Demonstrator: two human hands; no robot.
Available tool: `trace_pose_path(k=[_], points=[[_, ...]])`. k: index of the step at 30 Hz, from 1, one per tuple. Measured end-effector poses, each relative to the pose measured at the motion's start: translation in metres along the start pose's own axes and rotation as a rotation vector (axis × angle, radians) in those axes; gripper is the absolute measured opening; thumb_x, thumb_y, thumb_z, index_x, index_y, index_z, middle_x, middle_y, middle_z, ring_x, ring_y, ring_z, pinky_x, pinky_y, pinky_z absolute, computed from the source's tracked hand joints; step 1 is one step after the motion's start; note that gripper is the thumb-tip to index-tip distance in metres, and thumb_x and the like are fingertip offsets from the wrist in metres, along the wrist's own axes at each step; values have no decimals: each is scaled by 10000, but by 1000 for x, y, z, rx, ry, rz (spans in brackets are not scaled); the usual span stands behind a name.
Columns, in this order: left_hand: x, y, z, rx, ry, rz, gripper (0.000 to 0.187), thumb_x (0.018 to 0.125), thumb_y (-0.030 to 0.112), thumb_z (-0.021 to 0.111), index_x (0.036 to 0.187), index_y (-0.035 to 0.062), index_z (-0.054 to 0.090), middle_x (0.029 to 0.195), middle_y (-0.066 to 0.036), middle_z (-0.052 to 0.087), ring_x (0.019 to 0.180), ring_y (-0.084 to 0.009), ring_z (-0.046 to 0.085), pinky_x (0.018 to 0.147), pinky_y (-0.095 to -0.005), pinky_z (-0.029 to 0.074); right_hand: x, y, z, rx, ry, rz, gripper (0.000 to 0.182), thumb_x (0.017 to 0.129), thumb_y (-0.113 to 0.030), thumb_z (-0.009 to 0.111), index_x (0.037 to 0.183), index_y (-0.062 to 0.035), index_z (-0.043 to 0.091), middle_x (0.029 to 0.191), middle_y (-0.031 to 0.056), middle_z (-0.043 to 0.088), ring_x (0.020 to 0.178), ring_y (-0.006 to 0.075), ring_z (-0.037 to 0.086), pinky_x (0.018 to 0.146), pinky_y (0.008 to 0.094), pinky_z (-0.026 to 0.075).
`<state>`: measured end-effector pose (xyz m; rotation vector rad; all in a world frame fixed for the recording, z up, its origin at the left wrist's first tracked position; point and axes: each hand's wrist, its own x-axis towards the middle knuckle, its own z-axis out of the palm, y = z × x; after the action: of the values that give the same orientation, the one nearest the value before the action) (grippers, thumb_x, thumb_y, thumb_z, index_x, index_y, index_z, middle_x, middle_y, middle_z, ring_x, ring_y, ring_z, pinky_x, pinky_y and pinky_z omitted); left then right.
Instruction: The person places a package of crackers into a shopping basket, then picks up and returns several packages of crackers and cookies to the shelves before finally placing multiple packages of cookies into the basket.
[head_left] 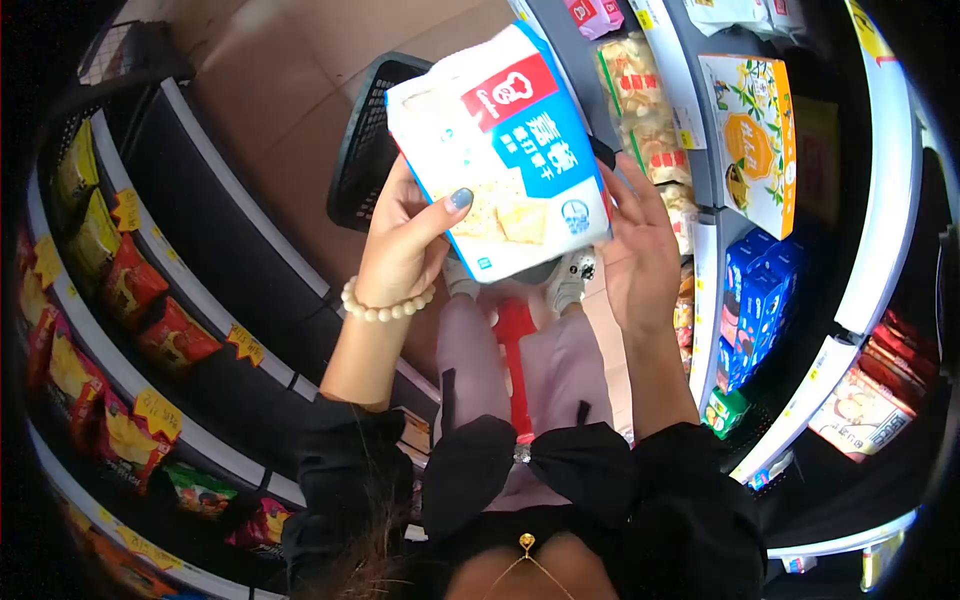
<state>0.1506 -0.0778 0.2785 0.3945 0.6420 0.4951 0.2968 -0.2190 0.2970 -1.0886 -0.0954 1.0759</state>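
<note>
**Biscuit packet held up between the shelves**

Your left hand point(405, 235) grasps the white-and-blue packet point(500, 150) by its lower left side, thumb across the printed front. Your right hand point(640, 240) is open at the packet's right edge, fingers extended; you cannot tell whether they bear on it. The packet is above your legs point(570, 370), partly covering a dark basket point(350, 170). Stocked shelves point(705, 180) curve along both sides of you.

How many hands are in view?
2. Left hand: left side of the cracker pack, thumb on its front. Right hand: at the pack's right edge, fingers partly hidden.
</note>
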Motion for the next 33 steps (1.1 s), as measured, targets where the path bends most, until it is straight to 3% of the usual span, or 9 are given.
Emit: trace_pose_path(k=[3, 11, 13, 15, 19, 25, 26, 30, 33], points=[[-1, -12, -3, 98, 47, 121, 617, 716, -30, 602, 1250, 13, 296, 1195, -127, 457, 1108, -218, 460, 917, -355, 386, -4, 12, 12, 130, 19, 61, 567, 800, -132, 541, 1285, -8, 276, 1234, 174, 381, 1153, 259, 393, 933, 383, 356], [32, -52, -85, 60, 43, -67, 594, 760, -16, 564, 1269, 40, 264, 1240, -122, 401, 1136, -222, 413, 923, -353, 371, 39, 84, -32, -46, 255, 93, 399, 785, -67, 588, 1125, 56, 419, 1069, 126, 513, 943, 171, 531, 834, 302, 427], [52, -56, -125, 546, 314, 111, 610, 746, 57, 631, 1252, 22, 291, 1252, -151, 371, 1145, -242, 383, 958, -350, 320, 58, 129, -73, -180, 281, 101, 371, 760, -83, 622, 1079, 36, 474, 993, 113, 557, 878, 158, 554, 774, 272, 444], [68, -54, -180, 1012, 345, 429, 641, 718, 73, 675, 1234, -14, 306, 1242, -169, 373, 1157, -240, 365, 971, -339, 293, 74, 175, -114, -349, 296, 131, 375, 740, -94, 646, 1062, 21, 494, 965, 110, 570, 858, 158, 560, 744, 267, 451], [90, -32, -259, 1804, 500, 389, 653, 690, 123, 699, 1209, -50, 343, 1229, -203, 393, 1140, -278, 399, 957, -348, 318, 114, 287, -151, -507, 203, 215, 408, 690, -138, 696, 1038, -20, 519, 936, 123, 587, 829, 188, 572, 719, 295, 461], [113, -39, -309, 1787, 469, 43, 579, 755, 139, 631, 1232, -15, 341, 1150, -215, 491, 1041, -280, 510, 857, -341, 400, 169, 382, -125, -921, 194, 88, 452, 658, -206, 700, 1024, -1, 534, 916, 180, 589, 845, 275, 578, 741, 337, 451], [118, -41, -348, 1739, 467, 112, 471, 799, 122, 579, 1214, 16, 383, 1079, -194, 545, 965, -233, 555, 811, -313, 425, 176, 393, -122, -981, 202, 65, 450, 665, -210, 690, 1030, -1, 531, 920, 192, 585, 857, 296, 575, 750, 345, 448], [120, -47, -322, 1578, 538, 137, 286, 833, 68, 515, 1103, -9, 460, 955, -149, 579, 807, -178, 571, 704, -268, 442, 201, 433, -118, -1073, 155, 129, 464, 708, -260, 647, 1070, -3, 511, 911, 202, 575, 883, 338, 556, 775, 372, 438], [121, -44, -333, 1672, 428, 210, 222, 837, 70, 510, 1038, -21, 488, 899, -122, 585, 742, -170, 566, 677, -278, 441, 208, 433, -118, -1061, 171, 198, 492, 719, -267, 640, 1105, 0, 492, 1063, 223, 516, 990, 351, 506, 839, 373, 412]])
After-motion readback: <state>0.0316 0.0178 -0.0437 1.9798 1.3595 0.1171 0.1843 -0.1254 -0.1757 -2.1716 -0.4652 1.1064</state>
